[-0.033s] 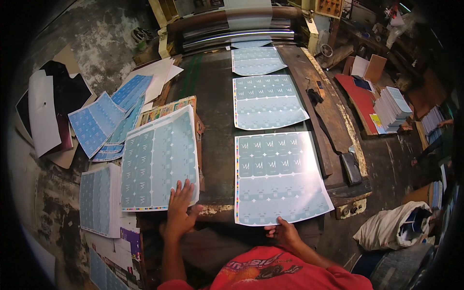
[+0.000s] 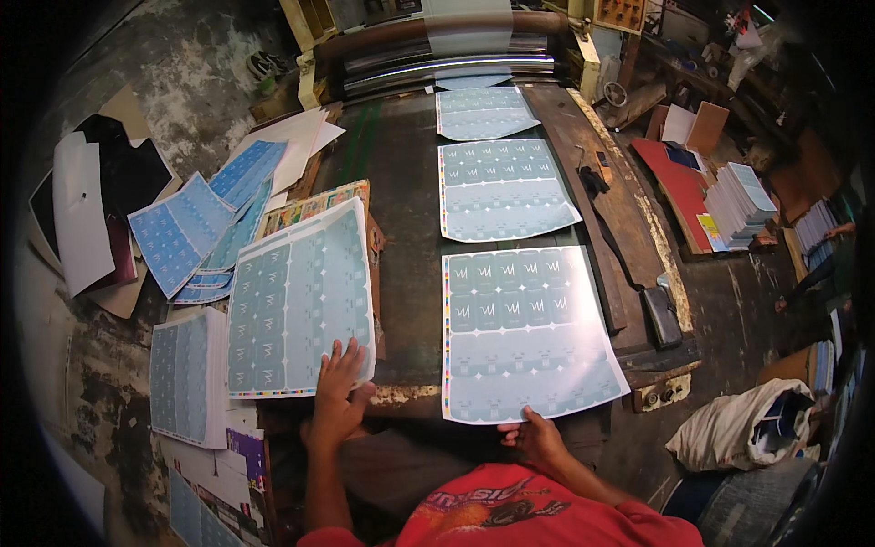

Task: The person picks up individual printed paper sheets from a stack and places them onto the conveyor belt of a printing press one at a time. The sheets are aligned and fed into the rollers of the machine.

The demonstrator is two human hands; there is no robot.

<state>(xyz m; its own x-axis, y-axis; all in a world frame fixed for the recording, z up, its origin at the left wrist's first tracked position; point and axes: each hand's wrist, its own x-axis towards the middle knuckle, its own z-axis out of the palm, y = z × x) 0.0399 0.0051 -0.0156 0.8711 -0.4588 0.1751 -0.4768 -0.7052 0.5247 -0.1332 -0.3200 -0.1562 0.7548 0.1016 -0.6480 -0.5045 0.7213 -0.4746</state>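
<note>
A printed blue-green sheet (image 2: pixel 529 337) lies flat at the near end of the machine's bed, its front edge curling slightly over the end. My right hand (image 2: pixel 538 436) pinches that front edge, thumb on top and fingers curled below. To the left, a stack of similar printed sheets (image 2: pixel 301 301) sits at an angle. My left hand (image 2: pixel 341 392) rests with fingers stretched over the near right corner of this stack. Two more printed sheets, a middle one (image 2: pixel 506 191) and a far one (image 2: pixel 483 113), lie in line toward the rollers (image 2: pixel 447 68).
A second sheet stack (image 2: pixel 187 378) stands lower left, with loose blue sheets (image 2: pixel 187 228) beyond it. A black pouch and cable (image 2: pixel 661 314) lie along the bed's right edge. Further right are a red board (image 2: pixel 670 187), paper stacks (image 2: pixel 740 205) and a white sack (image 2: pixel 747 424).
The sheets on the bed have shifted very slightly away from me. My left thumb has drawn a little closer to its fingers. My right hand has hardly moved.
</note>
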